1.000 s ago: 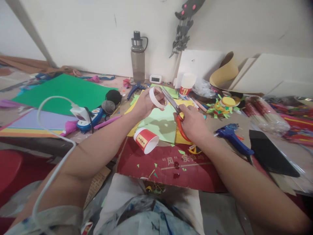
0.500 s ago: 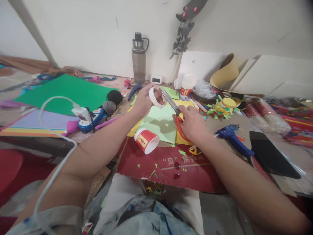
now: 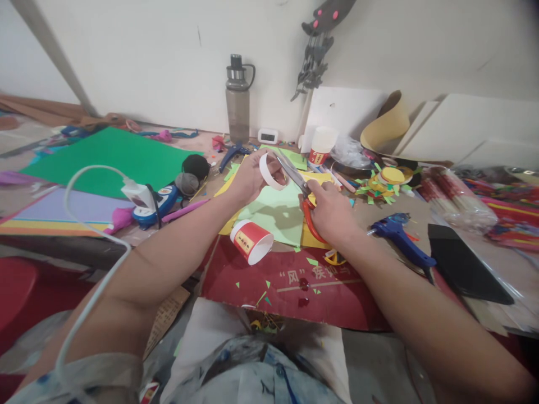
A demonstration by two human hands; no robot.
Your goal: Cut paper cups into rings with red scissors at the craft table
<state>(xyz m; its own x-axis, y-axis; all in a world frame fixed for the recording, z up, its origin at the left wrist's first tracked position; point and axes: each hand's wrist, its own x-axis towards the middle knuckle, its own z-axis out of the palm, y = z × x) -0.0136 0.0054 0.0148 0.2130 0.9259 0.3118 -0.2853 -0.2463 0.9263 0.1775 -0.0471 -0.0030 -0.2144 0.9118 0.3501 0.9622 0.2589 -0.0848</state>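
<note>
My left hand (image 3: 251, 177) is closed on a white paper ring (image 3: 268, 173), held up above the pale green paper (image 3: 273, 216). In my right hand (image 3: 332, 207) is a pair of scissors (image 3: 293, 173) with orange-red handles; its blades point up and left, beside the ring. Whether the blades touch the ring I cannot tell. A red and white paper cup (image 3: 251, 242) lies on its side below my hands, at the front of the green paper. Yellow paper (image 3: 229, 216) shows under the green sheet.
A blue glue gun (image 3: 400, 241) and a black flat piece (image 3: 465, 264) lie at the right. Behind stand a water bottle (image 3: 238, 109) and another paper cup (image 3: 322, 147). A power strip (image 3: 155, 207) with a white cable sits left, near a green sheet (image 3: 113, 160).
The paper ring has turned slightly and shifted a little right in my left hand. The scissors stay almost in the same place; the whole view has moved slightly.
</note>
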